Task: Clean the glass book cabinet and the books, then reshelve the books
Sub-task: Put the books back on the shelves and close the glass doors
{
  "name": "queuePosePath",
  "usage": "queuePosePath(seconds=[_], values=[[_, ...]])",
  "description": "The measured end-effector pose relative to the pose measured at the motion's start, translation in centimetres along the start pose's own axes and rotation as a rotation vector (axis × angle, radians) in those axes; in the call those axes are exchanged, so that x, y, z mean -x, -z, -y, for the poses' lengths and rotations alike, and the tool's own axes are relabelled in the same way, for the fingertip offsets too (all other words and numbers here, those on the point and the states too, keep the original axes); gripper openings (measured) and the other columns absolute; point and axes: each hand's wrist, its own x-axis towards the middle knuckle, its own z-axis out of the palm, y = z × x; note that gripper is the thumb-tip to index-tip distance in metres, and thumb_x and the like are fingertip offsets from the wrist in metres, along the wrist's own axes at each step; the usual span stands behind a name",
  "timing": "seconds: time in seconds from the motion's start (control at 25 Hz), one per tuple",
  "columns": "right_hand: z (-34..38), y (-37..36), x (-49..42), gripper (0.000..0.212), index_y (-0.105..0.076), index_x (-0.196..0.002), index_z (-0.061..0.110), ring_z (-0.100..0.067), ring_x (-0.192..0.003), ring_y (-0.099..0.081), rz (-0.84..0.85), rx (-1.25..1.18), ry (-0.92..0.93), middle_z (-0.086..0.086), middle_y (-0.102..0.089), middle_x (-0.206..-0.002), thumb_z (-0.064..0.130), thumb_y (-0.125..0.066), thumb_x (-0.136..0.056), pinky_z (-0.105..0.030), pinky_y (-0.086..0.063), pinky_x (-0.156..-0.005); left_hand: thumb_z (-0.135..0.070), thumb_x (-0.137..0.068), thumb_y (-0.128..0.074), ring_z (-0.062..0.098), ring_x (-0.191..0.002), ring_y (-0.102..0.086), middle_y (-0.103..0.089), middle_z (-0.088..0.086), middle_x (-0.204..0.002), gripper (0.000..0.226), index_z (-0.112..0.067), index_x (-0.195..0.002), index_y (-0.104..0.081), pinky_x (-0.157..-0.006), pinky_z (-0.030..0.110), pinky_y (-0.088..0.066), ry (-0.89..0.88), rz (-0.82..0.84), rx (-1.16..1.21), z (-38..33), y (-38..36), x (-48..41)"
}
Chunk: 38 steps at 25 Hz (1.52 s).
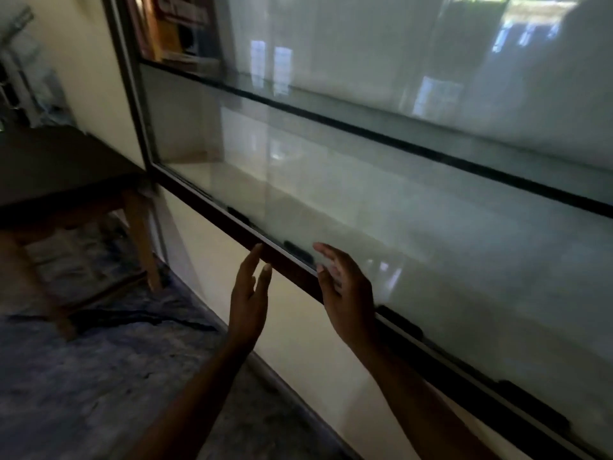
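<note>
Hovering at the dark bottom rail [292,272] of the glass book cabinet [132,94], both hands are showing empty, with no cloth in either. The left hand [248,293] is lying flat with its fingers straight and together, its fingertips reaching the underside of the rail. The right hand [346,293] is spreading its fingers loosely apart just above the rail, in front of the glass pane [431,244] (whether they are touching the glass, the blur is hiding). Judging from this, the person is dealing with the cabinet itself rather than the books, most likely getting ready to slide or steady the pane along the rail, where small black tabs [298,252] are sitting in the track. The next move is calling for flat, even pressure on the glass near the rail and a push along the track, not against it, since the pane is wide and probably heavy. Behind the pane, well above the rail, a glass shelf [365,129] is crossing the cabinet. The only books [172,31] in view are standing on that shelf at the far upper left, so reshelving is looking largely undone. Left of the rail's far end a dark-topped table [59,167] is standing, and below the rail a blue rug [99,376] is covering the floor.
</note>
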Motion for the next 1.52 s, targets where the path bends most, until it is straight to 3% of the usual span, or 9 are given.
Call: queuePosePath(seconds=[0.12, 0.24, 0.44, 0.64, 0.72, 0.8, 1.36, 1.44, 1.52], values=[[1.5, -6.0, -8.3, 0.038, -0.053, -0.128, 0.012, -0.01, -0.12, -0.048, 0.095, 0.233, 0.227, -0.006, -0.054, -0.13, 0.022, -0.048, -0.092, -0.006, -0.032, -0.099, -0.037, -0.095, -0.034, -0.002, -0.13, -0.028, -0.029, -0.014, -0.143, 0.053, -0.019, -0.145, -0.03, -0.101, 0.005, -0.024, 0.002, -0.144, 0.077, 2.3, 4.1, -7.2], [2.0, -12.0, -17.0, 0.044, -0.051, -0.132, 0.012, -0.022, -0.129, -0.044, 0.175, 0.594, 0.54, -0.008, -0.048, -0.139, 0.018, -0.057, -0.088, -0.038, -0.035, -0.109, -0.033, -0.1, -0.03, 0.0, -0.131, -0.028, -0.03, -0.011, -0.143, 0.048, -0.019, -0.145, -0.027, -0.108, 0.014, -0.024, 0.049, -0.255, 0.266, 4.8, 6.0, -15.2], [-1.4, -18.6, -26.4, 0.065, -0.045, -0.137, 0.017, -0.026, -0.136, -0.036, 0.32, 1.369, 0.972, -0.009, -0.039, -0.146, 0.045, -0.061, -0.082, -0.048, -0.006, -0.113, -0.021, -0.102, -0.032, 0.016, -0.134, -0.034, -0.037, 0.004, -0.145, 0.039, -0.012, -0.14, -0.036, -0.111, 0.028, -0.027, 0.073, -0.39, 0.324, 9.5, 7.2, -27.2], [-3.0, -19.0, -28.8, 0.072, -0.026, -0.146, 0.017, -0.029, -0.143, -0.011, 0.311, 1.734, 0.988, -0.011, -0.018, -0.154, 0.059, -0.039, -0.088, -0.052, 0.008, -0.114, -0.04, -0.101, -0.026, 0.019, -0.086, -0.063, -0.068, 0.008, -0.087, 0.055, -0.011, -0.083, -0.069, -0.083, 0.029, -0.044, 0.117, -0.229, 0.268, 11.8, 6.5, -35.7], [-3.2, -19.0, -28.8, 0.073, -0.019, -0.147, 0.016, -0.031, -0.144, -0.002, 0.299, 1.799, 0.998, -0.013, -0.01, -0.155, 0.059, -0.03, -0.09, -0.053, 0.009, -0.114, -0.042, -0.101, -0.024, 0.014, -0.051, -0.056, -0.057, 0.001, -0.048, 0.067, -0.019, -0.047, -0.056, -0.066, 0.028, -0.044, 0.109, -0.183, 0.265, 11.7, 4.9, -36.3], [-3.4, -19.2, -28.7, 0.072, -0.014, -0.149, 0.015, -0.033, -0.143, 0.001, 0.311, 1.832, 0.991, -0.014, -0.006, -0.156, 0.057, -0.026, -0.091, -0.053, 0.008, -0.114, -0.05, -0.098, -0.025, 0.015, -0.036, -0.044, -0.043, 0.0, -0.036, 0.069, -0.02, -0.037, -0.04, -0.057, 0.03, -0.037, 0.119, -0.247, 0.254, 12.3, 3.8, -36.7], [-1.9, -33.9, -38.7, 0.07, -0.008, -0.15, 0.017, -0.029, -0.144, -0.006, 0.35, 1.91, 1.003, -0.011, -0.005, -0.157, 0.056, -0.02, -0.094, -0.053, 0.007, -0.111, -0.05, -0.097, -0.027, 0.021, -0.042, -0.043, -0.044, 0.006, -0.043, 0.066, -0.015, -0.042, -0.04, -0.054, 0.03, -0.034, 0.178, -0.306, 0.255, 17.3, 12.7, -50.8], [-1.5, -36.8, -40.6, 0.071, -0.005, -0.15, 0.016, -0.029, -0.144, -0.004, 0.353, 1.914, 1.005, -0.012, -0.002, -0.156, 0.057, -0.021, -0.094, -0.054, 0.01, -0.11, -0.054, -0.091, -0.024, 0.024, -0.058, -0.055, -0.056, 0.009, -0.06, 0.06, -0.012, -0.058, -0.052, -0.061, 0.034, -0.043, 0.084, -0.352, 0.171, 18.8, 15.0, -52.3], [-1.2, -38.4, -41.6, 0.073, -0.004, -0.149, 0.015, -0.029, -0.144, -0.002, 0.351, 1.915, 0.988, -0.013, 0.0, -0.156, 0.058, -0.024, -0.093, -0.055, 0.011, -0.109, -0.044, -0.093, -0.03, 0.022, -0.103, -0.057, -0.061, 0.012, -0.108, 0.049, -0.007, -0.108, -0.059, -0.092, 0.03, -0.044, -0.006, -0.416, 0.157, 20.1, 16.0, -51.1]])
